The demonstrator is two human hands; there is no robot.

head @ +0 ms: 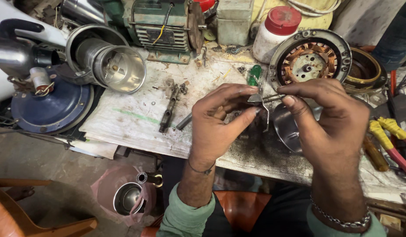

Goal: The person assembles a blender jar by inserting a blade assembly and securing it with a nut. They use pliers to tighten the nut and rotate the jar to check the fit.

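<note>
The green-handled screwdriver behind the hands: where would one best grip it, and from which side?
Probably by the green handle, coming from above and the bench's far side: that end lies exposed, while the shaft end is hidden behind the left hand and right hand.

Small bent metal blade piece (259, 102), held above workbench, small rod (273, 98) touching

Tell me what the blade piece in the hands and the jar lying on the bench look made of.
Blade piece: thin bare metal, dull grey shine, pinched by left hand and right hand. Jar: polished steel by its mirror-like reflections, probably stainless.
</note>
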